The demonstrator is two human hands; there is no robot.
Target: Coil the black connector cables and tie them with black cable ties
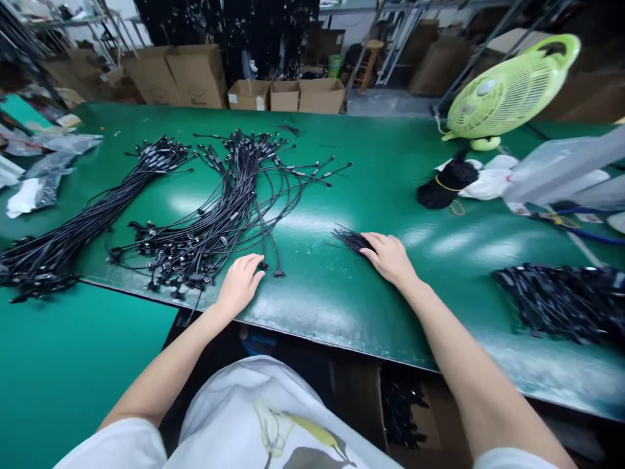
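Note:
My left hand [240, 281] is at the table's near edge, its fingers curled around the connector end of a black cable [263, 265]. Beside it spreads a loose pile of black cables [229, 202] with small plugs at both ends. My right hand [389, 258] rests farther right, its fingers closed over a small bundle of thin black wire ties [347, 238]. The tips of those ties fan out to the left of my fingers; their other ends are hidden under my hand.
Another cable bundle [105, 202] lies at left. To the right are a banded black bundle [448, 182], a green fan [508, 91], plastic bags [551, 163] and a heap of black cables [566, 303]. Cardboard boxes [195, 75] stand behind the green table [312, 286].

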